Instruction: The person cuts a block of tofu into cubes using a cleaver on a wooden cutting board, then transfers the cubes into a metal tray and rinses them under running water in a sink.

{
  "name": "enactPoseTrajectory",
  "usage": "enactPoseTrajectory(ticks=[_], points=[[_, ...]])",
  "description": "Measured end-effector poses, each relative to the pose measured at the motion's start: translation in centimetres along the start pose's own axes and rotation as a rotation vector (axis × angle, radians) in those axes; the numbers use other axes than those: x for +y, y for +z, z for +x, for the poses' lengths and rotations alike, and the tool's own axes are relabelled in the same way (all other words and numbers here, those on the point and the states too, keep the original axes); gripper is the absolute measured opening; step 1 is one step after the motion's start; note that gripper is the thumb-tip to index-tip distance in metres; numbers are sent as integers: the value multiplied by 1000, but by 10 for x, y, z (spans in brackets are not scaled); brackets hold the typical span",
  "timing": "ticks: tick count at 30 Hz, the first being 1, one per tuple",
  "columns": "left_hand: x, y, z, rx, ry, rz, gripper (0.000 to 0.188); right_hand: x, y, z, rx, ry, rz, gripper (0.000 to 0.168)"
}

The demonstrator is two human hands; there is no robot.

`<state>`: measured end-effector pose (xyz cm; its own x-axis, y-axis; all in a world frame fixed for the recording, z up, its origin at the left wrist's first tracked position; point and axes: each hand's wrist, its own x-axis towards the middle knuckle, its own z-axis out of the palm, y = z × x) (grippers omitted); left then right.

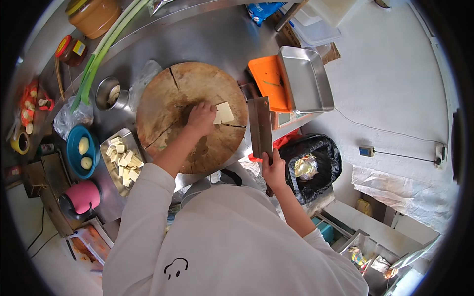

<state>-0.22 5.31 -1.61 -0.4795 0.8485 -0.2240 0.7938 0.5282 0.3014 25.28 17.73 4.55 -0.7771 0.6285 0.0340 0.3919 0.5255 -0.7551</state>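
A pale block of tofu (225,112), with a smaller piece beside it, rests on the right part of a round wooden chopping block (196,79). My left hand (202,118) is over the block with its fingertips at the tofu's left side; whether they grip a piece is hidden. In my right hand (274,170) is a cleaver (260,127), gripped by its handle just past the block's right edge, blade pointing away from me. Left of the block, a metal tray (124,135) holds many cut tofu pieces (126,162).
A blue bowl (76,162) with two pale round items and a pink container (82,198) stand at left. A metal cup (108,93) and green onions (97,55) lie farther back. Right are a steel pan (306,79) on an orange tray (267,83) and a black-lined bin (327,155).
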Motion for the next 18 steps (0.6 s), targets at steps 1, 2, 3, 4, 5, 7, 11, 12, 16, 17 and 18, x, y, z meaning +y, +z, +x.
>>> enactPoseTrajectory(ticks=[1,2,3,4,5,7,11,12,16,17,18], points=[[2,-4,-2,-4,-8,-17,52,2,-1,-1,-3,11,-15,17],[2,-8,-8,-2,-37,-12,52,3,1,-3,-7,22,-31,17],[2,-12,-14,9,-67,-12,52,4,0,-2,-11,24,-52,17],[3,-12,-19,20,-96,-14,52,3,2,-1,-4,-11,-43,17],[3,-10,-25,22,-131,15,52,3,2,1,-35,4,-52,18],[-1,-4,-43,17,-214,78,50,5,10,4,-102,26,-70,20],[-11,10,-74,162,-256,-157,43,-12,21,13,-218,-22,-69,19],[-19,21,-79,255,-236,-292,42,-17,25,15,-248,-53,-31,18],[-28,29,-101,437,-276,-488,37,-27,50,17,-360,-150,-72,16],[-26,30,-106,476,-279,-442,37,-31,55,18,-398,-167,-134,16],[-21,28,-114,455,-236,-368,38,-36,60,21,-437,-185,-194,16]])
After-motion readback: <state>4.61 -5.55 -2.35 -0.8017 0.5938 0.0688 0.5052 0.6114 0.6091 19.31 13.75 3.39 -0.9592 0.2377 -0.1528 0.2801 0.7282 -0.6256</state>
